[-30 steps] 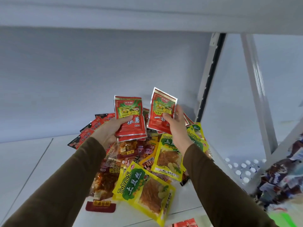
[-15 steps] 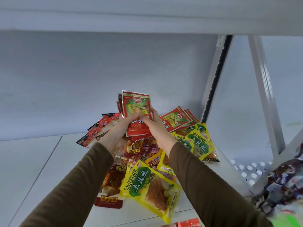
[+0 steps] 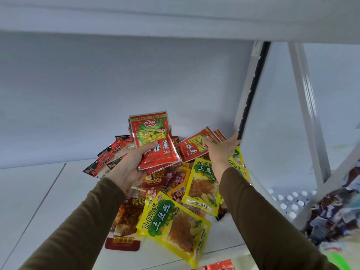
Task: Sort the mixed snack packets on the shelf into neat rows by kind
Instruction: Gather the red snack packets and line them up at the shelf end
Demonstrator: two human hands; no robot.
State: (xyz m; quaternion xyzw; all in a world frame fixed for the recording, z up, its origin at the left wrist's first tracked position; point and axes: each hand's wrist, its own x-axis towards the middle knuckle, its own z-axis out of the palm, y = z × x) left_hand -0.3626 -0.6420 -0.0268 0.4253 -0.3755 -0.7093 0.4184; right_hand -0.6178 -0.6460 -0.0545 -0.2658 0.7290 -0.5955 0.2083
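A mixed heap of snack packets lies on the white shelf (image 3: 35,191) toward its right end. My left hand (image 3: 130,164) is shut on a small stack of red packets (image 3: 153,141), held upright above the heap. My right hand (image 3: 222,151) reaches to the back right with fingers spread, resting over more red packets (image 3: 191,148) that lie against the back wall. Yellow-green packets (image 3: 173,221) lie at the front and under my right forearm (image 3: 202,182). Small red-black packets (image 3: 109,156) fan out at the back left. Brownish clear packets (image 3: 128,213) sit in the middle.
The shelf above (image 3: 175,16) hangs low overhead. A white upright with a black slotted strip (image 3: 251,90) bounds the shelf on the right. Beyond it are bottle caps (image 3: 288,201) and dark packets (image 3: 335,211) lower down. Red boxes (image 3: 220,266) show below the front edge.
My right hand handed its red packet to the stack in my left hand, then moved right and back onto the red packets by the wall. The left hand's stack stayed raised.
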